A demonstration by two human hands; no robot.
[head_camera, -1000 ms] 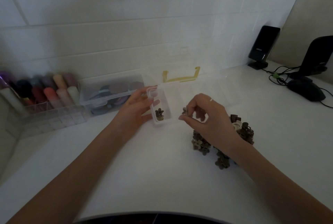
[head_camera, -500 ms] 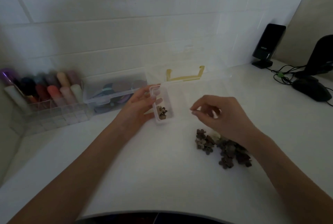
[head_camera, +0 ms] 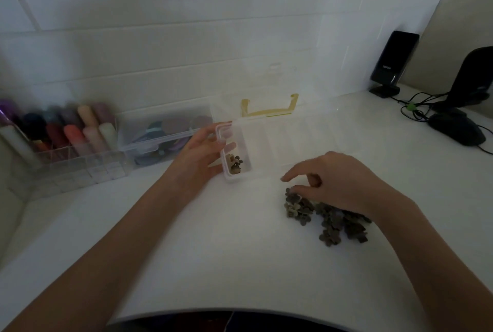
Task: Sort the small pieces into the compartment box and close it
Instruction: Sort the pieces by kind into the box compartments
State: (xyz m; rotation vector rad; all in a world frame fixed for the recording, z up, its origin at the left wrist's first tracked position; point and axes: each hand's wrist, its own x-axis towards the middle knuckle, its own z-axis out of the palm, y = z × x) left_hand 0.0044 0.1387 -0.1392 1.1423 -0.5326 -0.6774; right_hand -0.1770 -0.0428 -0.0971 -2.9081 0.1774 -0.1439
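Observation:
A clear compartment box [head_camera: 293, 142] lies open on the white table, its lid with a yellow handle [head_camera: 269, 110] leaning back toward the wall. Its leftmost compartment holds a few small dark flower-shaped pieces [head_camera: 235, 164]. My left hand [head_camera: 202, 155] grips the box's left end, thumb over the rim. A pile of similar dark pieces [head_camera: 328, 222] lies on the table in front of the box at the right. My right hand [head_camera: 341, 182] hovers over that pile, fingers spread, fingertips touching the pile's upper left edge; it hides part of the pile.
A clear case of coloured discs [head_camera: 165, 134] and a clear organiser of coloured sticks [head_camera: 61, 134] stand at the back left. A black speaker [head_camera: 392, 64], a second speaker [head_camera: 474, 78], cables [head_camera: 413, 112] and a dark mouse [head_camera: 456, 131] sit at the right.
My right hand has moved from beside the box's left compartment, right and down onto the pile. The left hand has stayed on the box's end.

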